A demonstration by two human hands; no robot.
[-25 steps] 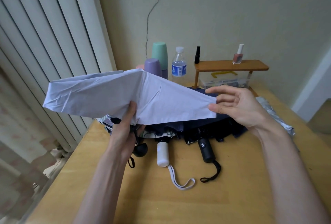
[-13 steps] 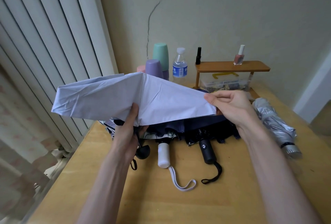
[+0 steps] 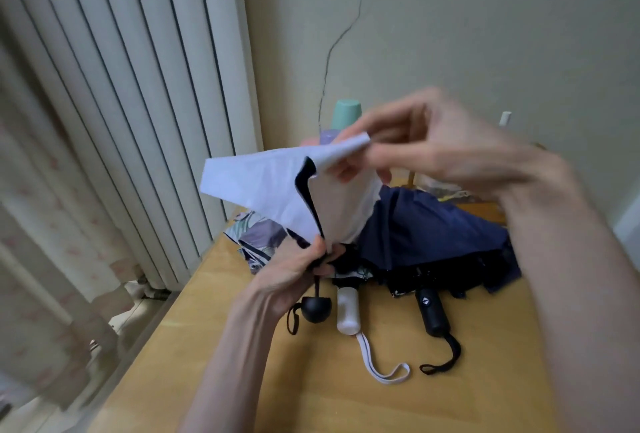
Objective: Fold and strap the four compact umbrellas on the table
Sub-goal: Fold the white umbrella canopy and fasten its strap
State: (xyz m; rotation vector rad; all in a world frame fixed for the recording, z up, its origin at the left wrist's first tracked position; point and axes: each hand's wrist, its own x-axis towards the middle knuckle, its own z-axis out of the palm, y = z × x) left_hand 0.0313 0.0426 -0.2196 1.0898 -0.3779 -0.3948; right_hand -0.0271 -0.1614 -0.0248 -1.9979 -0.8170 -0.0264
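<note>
While left hand [image 3: 294, 275] grips lavender umbrella [image 3: 259, 187], right hand [image 3: 446, 145] pinches its edge.

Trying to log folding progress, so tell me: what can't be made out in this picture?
1. Right hand, head view: motion-blurred, so its fingers on the pale umbrella cannot be told apart.
2. Floral umbrella: mostly covered by the pale umbrella and left hand.
3. Fourth umbrella: none shows; the right forearm blocks the table's right side.
</note>
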